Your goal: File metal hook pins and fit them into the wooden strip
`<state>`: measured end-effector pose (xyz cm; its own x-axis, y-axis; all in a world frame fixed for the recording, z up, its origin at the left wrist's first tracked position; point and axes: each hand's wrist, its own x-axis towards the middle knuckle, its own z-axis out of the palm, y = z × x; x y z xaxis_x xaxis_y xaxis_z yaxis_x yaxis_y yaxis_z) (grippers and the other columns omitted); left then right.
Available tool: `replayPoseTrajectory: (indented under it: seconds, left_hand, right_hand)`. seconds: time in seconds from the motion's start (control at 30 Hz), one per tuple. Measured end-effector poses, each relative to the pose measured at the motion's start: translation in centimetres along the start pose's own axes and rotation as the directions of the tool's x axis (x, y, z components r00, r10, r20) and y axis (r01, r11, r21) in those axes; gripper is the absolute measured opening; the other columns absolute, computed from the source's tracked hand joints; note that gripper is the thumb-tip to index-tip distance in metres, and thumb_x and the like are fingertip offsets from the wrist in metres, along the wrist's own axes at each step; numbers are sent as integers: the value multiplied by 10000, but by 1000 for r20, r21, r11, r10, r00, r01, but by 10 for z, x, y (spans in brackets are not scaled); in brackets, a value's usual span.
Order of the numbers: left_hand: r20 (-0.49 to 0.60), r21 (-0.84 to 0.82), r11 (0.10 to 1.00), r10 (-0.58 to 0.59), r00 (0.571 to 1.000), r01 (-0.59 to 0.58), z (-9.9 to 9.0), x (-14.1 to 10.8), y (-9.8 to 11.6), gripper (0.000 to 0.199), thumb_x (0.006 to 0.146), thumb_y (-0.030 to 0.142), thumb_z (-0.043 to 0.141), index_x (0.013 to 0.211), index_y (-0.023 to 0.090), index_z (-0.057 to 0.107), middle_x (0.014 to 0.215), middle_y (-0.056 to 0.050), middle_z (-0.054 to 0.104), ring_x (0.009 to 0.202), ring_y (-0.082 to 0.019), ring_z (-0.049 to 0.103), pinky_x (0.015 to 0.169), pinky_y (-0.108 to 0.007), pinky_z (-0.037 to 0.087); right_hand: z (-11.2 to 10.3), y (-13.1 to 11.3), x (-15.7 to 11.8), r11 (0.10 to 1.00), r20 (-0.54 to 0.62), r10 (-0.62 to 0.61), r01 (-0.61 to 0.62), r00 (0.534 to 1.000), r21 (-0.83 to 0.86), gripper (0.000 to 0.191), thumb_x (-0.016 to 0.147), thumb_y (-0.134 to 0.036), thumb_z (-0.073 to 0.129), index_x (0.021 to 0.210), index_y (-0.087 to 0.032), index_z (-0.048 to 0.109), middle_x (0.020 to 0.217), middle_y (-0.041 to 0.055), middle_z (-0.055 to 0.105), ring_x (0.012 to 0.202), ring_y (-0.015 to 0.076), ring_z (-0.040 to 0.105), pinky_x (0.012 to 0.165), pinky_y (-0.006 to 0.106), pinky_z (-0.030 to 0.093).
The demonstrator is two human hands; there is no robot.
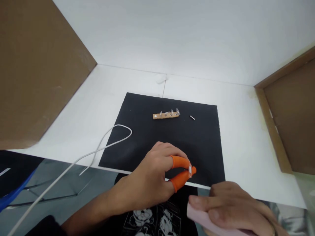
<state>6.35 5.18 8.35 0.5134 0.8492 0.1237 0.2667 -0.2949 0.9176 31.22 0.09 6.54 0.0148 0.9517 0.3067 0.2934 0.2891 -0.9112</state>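
My left hand [154, 175] is over the front edge of a black mat [147, 134], with orange finger cots [179, 180] on its thumb and finger. Pinched between those tips is a small clear piece with a white middle [190, 170]. My right hand [238, 205], lower right, grips a pale pink block-like object [204, 218]; most of it is hidden by the fingers. Farther back on the mat lies a narrow tan strip [157, 116] carrying several small clear upright pieces. To its right rests a short thin metallic rod [192, 117].
A white cable [94, 151] loops over the mat's left side and runs off the table's front edge. Brown panels [41, 72] stand at left and right [295, 111], with a white wall [167, 36] behind the white table [236, 131].
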Motion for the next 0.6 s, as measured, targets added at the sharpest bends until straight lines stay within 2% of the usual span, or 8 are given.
replayPoseTrajectory:
  seconds: [0.13,0.2,0.33,0.37,0.4,0.43,0.5,0.6]
  left_hand:
    - [16,6,1000,-5,1000,5,1,0,0,110,961,73,708,1002,153,770,1039,-36,806,980,-170,719,896,-333,513]
    - [20,8,1000,-2,1000,2,1,0,0,108,962,76,705,1007,150,770,1047,-40,805,989,-175,720,897,-338,515]
    - [1,4,1000,-4,1000,4,2,0,-1,87,967,90,718,993,154,771,1025,-33,808,971,-169,724,894,-336,516]
    - [1,2,1000,-7,1000,7,2,1,-1,84,968,93,722,993,156,772,1026,-32,809,972,-169,724,894,-335,516]
    - [2,0,1000,-9,1000,9,2,1,-1,87,966,91,724,996,157,773,1030,-32,810,978,-169,725,895,-334,516]
    - [5,-1,1000,-9,1000,9,2,0,0,95,962,86,725,1002,157,774,1036,-33,810,984,-170,725,897,-334,516]
    - [10,-1,1000,0,1000,0,2,0,0,101,957,82,724,1006,155,773,1040,-36,809,986,-172,724,896,-335,517]
    - [12,5,1000,6,1000,-6,2,-1,0,106,963,82,710,1018,150,770,1046,-41,806,981,-174,722,894,-340,519]
  right_hand:
    - [-8,0,4,1000,25,-12,12,1000,-7,427,750,-332,959,1114,-297,738,1089,58,841,953,316,832,783,467,742]
    - [-7,-4,6,997,74,-58,61,996,-39,366,780,-248,925,1093,-290,739,1064,45,847,904,284,838,750,407,736]
    - [10,-19,7,973,100,-223,227,970,-34,64,981,-254,736,1040,-268,715,885,5,848,662,193,811,662,302,695]
    - [13,-21,7,971,119,-235,240,965,-23,32,1022,-264,688,1051,-263,701,892,12,848,635,186,804,652,300,690]
    - [14,-22,8,957,231,-285,289,930,18,46,1039,-266,658,1068,-260,694,924,18,850,637,179,805,621,282,682]
    - [13,-21,8,953,244,-296,303,924,9,74,1021,-260,684,1094,-263,696,919,12,848,648,188,809,635,292,691]
    - [6,-15,10,962,259,-261,274,930,-14,179,939,-207,767,1096,-268,705,958,15,849,726,211,828,637,302,699]
    - [-5,-3,12,990,94,-115,122,989,-67,268,844,-111,813,1048,-258,719,1041,30,850,878,224,837,695,317,706]
